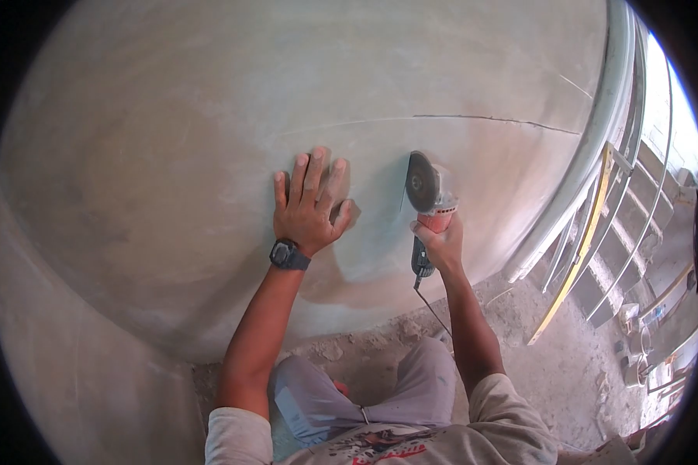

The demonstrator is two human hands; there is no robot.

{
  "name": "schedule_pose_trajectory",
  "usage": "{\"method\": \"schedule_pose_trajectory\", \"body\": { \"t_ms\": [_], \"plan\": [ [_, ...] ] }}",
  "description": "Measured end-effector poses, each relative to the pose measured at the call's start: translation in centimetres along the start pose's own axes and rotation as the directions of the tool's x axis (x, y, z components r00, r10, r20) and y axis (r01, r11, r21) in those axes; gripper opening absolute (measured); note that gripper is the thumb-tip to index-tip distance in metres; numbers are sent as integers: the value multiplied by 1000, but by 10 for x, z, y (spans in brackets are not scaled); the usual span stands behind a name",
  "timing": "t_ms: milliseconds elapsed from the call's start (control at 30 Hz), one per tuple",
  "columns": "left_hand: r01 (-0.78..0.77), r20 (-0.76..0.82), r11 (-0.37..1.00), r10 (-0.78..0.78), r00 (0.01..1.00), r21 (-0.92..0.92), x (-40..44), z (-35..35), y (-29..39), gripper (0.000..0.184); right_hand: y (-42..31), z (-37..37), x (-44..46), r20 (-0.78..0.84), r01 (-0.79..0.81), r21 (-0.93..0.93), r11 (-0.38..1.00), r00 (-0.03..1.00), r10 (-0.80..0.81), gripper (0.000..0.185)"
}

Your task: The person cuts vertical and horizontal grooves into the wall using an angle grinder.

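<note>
My right hand [444, 242] is wrapped round the body of an angle grinder [436, 221], held upright against the plastered wall [209, 93]. The grinder's dark cutting disc [421, 182] stands edge-on to the wall beside a short thin vertical line; whether it touches cannot be made out. A power cord [433, 310] hangs from the tool's lower end. To the left, my left hand [312, 198] lies on the wall with fingers spread and holds nothing. A black watch [288, 254] is on that wrist. Above both hands runs a cut line [496, 119], dark on its right part and faint on its left.
At the right, a yellow straight bar [574, 260] leans beside pale curved strips [570, 186] and concrete steps [636, 209]. Buckets [634, 370] stand farther right. Rubble and dust cover the floor [551, 372] along the wall's foot.
</note>
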State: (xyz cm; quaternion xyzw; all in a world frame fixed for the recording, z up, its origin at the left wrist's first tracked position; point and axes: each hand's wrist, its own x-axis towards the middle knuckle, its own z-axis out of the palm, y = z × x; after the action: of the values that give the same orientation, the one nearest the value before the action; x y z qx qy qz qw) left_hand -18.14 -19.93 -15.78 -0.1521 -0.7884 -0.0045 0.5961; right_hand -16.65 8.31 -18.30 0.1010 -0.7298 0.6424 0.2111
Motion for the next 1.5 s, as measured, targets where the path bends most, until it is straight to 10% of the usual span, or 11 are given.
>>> {"method": "schedule_pose_trajectory", "body": {
  "t_ms": [1500],
  "plan": [
    [10, -3, 1000, -10, 1000, -16, 2, -8, 12, 77, -21, -12, 6, -7, 107, 33, 994, 994, -107, 36]
  ]
}}
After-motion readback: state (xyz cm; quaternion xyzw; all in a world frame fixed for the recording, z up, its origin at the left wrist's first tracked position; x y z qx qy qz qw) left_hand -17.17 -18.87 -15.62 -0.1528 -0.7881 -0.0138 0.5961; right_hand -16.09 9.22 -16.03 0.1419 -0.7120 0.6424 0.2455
